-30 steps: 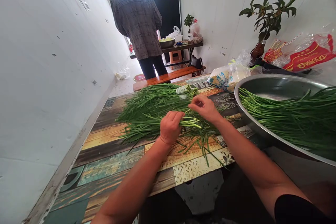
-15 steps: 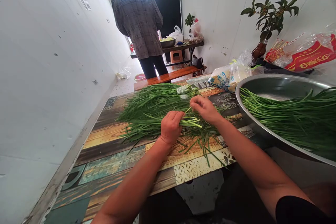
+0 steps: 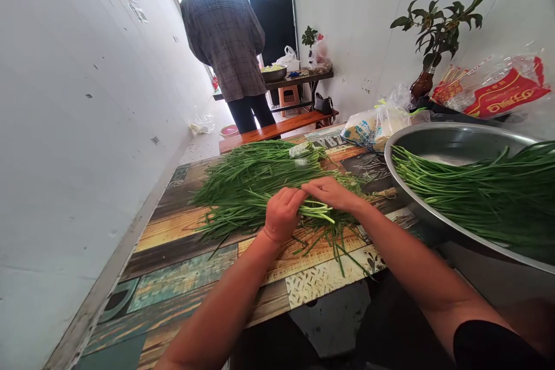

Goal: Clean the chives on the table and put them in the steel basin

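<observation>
My left hand [image 3: 282,215] is closed around a small bunch of garlic chives [image 3: 319,210], whose pale stem ends stick out to the right and whose leaves trail left. Fingertips of my right hand [image 3: 330,192] are pinched together at my left thumb, above those stems; what they hold, if anything, is hidden. Beyond both hands lies a large heap of chives [image 3: 247,170], with a pale band [image 3: 300,151] around the stems at its far right. Loose trimmed leaves [image 3: 332,238] are scattered on the table below my hands.
At right a big steel basin [image 3: 392,170] holds many chives. Behind it are a plastic bag of packages [image 3: 375,127], a potted plant [image 3: 427,29] and a red-printed bag [image 3: 505,92]. A person in a checked jacket [image 3: 225,40] stands beyond the wooden bench [image 3: 277,130], back turned.
My right hand has moved left and down, from above the stems to meet my left thumb. My left hand keeps its grip on the bunch. The camera view has shifted slightly.
</observation>
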A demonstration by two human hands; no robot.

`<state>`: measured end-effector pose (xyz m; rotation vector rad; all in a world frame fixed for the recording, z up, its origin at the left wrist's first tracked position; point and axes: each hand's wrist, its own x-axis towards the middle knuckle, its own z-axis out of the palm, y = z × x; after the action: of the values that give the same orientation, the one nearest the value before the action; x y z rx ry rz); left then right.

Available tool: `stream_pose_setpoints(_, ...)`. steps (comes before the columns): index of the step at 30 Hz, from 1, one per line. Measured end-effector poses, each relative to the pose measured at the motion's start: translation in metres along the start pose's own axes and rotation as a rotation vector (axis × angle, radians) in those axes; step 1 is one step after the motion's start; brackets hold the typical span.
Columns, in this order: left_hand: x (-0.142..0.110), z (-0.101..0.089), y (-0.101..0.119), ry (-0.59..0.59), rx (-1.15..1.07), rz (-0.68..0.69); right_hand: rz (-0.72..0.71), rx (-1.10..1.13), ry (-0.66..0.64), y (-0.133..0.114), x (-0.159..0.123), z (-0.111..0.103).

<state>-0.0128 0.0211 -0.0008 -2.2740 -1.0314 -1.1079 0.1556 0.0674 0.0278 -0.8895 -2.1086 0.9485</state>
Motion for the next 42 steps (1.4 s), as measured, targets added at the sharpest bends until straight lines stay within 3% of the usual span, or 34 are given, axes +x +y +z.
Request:
stream_pose_setpoints(3, -0.001, 0.001, -0.001, 0.006, -0.029, -0.039, 0.013, 0.012, 0.093, 0.005, 0.003, -0.005)
stream_pose_setpoints(7, -0.005, 0.002, -0.009, 0.017, -0.006, -0.126, 0.172, 0.022, 0.511, 0.033, 0.006, -0.034)
stream_pose_setpoints(9, -0.007, 0.002, -0.014, 0.036, 0.024, -0.168, 0.21, -0.126, 0.614, 0.051, 0.008, -0.049)
stream_pose_setpoints(13, -0.008, 0.003, -0.018, 0.057, 0.049, -0.186, 0.262, -0.487, 0.448, 0.074, 0.011, -0.057)
stream_pose_setpoints(17, -0.007, 0.003, -0.017, 0.103, 0.028, -0.216, 0.43, -0.725, 0.231, 0.075, 0.011, -0.05)
stream_pose_setpoints(20, -0.007, 0.003, -0.017, 0.136, 0.035, -0.27, 0.361, -0.774, 0.238, 0.072, 0.011, -0.05)
stream_pose_setpoints(24, -0.006, 0.004, -0.018, 0.155, 0.031, -0.33, 0.207, -0.505, 0.437, 0.063, 0.012, -0.053)
stream_pose_setpoints(26, -0.006, 0.004, -0.018, 0.161, 0.031, -0.335, 0.122, -0.3, 0.459, 0.053, 0.01, -0.051)
stream_pose_setpoints(29, -0.007, 0.003, -0.017, 0.134, 0.022, -0.293, -0.01, -0.133, 0.371, 0.031, 0.005, -0.04)
stream_pose_setpoints(35, -0.003, -0.002, -0.013, 0.101, -0.044, -0.166, -0.167, -0.107, 0.097, -0.002, -0.004, -0.016)
stream_pose_setpoints(42, 0.0, -0.002, -0.012, 0.013, -0.159, -0.174, -0.11, 0.007, 0.169, -0.002, -0.004, -0.016)
